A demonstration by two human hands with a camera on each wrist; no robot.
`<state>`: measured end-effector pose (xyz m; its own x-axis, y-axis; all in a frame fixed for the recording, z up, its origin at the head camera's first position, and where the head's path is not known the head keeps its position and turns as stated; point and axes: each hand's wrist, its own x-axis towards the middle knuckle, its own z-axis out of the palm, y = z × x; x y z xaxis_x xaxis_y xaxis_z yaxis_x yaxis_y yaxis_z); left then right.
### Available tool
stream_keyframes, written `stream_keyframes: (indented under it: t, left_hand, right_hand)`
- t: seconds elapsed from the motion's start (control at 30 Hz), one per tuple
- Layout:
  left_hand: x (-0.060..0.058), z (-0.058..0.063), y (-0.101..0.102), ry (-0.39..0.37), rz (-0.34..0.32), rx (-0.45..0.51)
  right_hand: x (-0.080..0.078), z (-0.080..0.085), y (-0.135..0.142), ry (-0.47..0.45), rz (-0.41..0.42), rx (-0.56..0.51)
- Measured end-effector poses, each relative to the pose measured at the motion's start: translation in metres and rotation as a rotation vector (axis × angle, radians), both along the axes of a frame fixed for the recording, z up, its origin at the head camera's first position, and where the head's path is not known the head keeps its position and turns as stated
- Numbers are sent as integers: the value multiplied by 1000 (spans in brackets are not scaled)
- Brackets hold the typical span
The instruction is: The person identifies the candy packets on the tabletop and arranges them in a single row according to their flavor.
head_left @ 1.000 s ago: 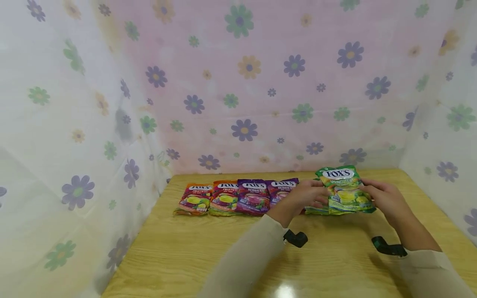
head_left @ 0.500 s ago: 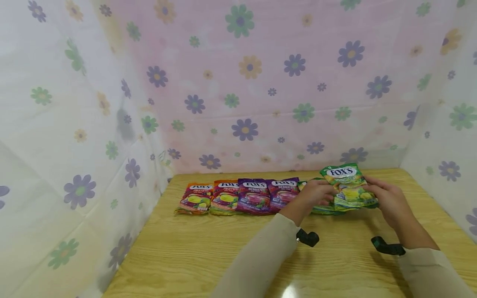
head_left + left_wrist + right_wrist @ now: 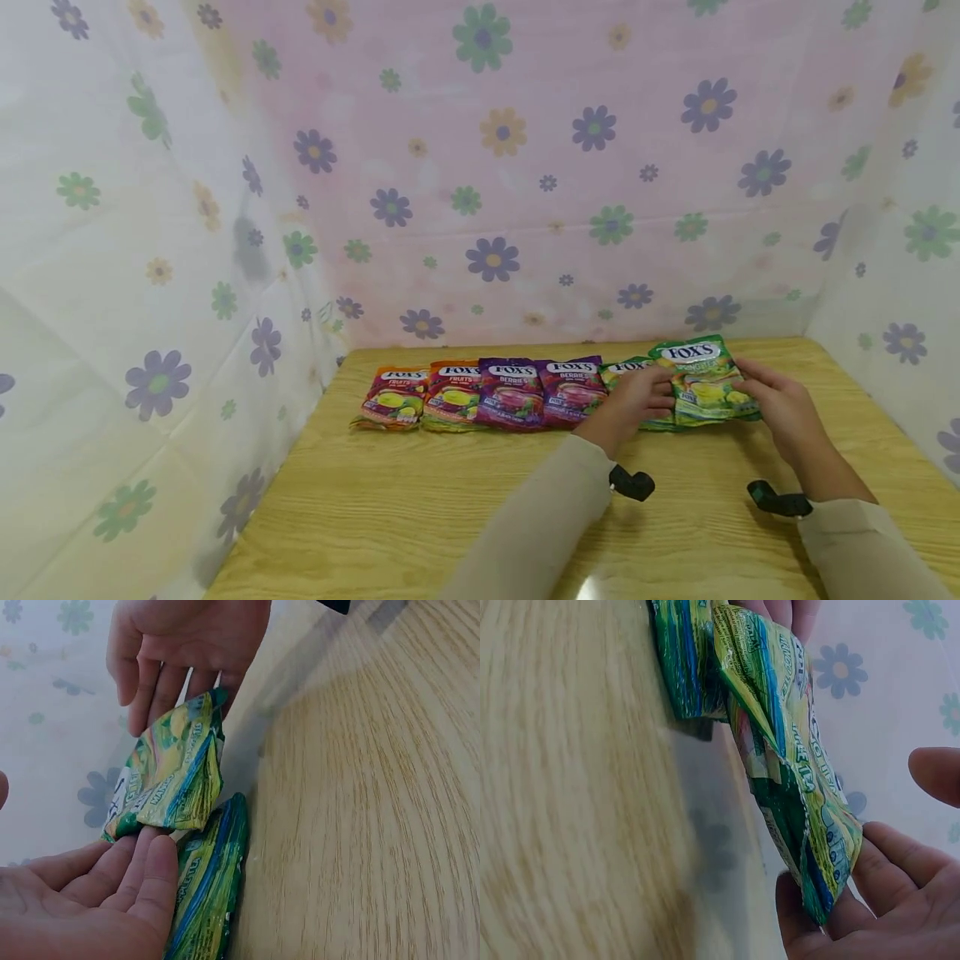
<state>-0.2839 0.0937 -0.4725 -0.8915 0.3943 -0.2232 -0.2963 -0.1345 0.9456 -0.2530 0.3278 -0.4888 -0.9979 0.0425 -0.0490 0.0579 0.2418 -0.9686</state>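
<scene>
Between my two hands a green FOX'S candy bag (image 3: 705,382) leans with its printed front towards me. Straight fingers of my left hand (image 3: 637,398) touch its left edge; in the left wrist view they meet its lower end, over a second green candy bag (image 3: 204,900). At the right edge is my right hand (image 3: 783,408), its fingers extended at the bag's end in the right wrist view, with the thumb (image 3: 936,774) apart. The second bag lies partly hidden behind the left hand and the front bag.
Left of the green bags stand two purple berry bags (image 3: 510,396) and two orange-red fruit bags (image 3: 393,400), side by side in a row. The wooden table (image 3: 420,500) ends at a flowered cloth wall (image 3: 450,317) behind them.
The left hand has moved right, uncovering more of the second green bag. The front green bag has shifted slightly right, first rising and tilting, then coming down again. The right hand has barely moved.
</scene>
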Motion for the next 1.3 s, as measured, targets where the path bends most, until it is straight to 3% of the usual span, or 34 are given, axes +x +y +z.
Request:
stream_keyframes:
  t: [0.27,0.8,1.1,1.3]
  left_hand:
    - [-2,-10,5,-88,-43,148]
    - [4,-31,5,-170,-42,371]
    - [9,-33,5,-162,-48,404]
    - [12,-35,7,-157,-38,422]
  right_hand:
    - [2,-7,7,47,28,4]
    - [-1,-21,25,-39,173,41]
    - [-1,-26,30,-11,184,117]
    - [-1,-29,37,-7,193,110]
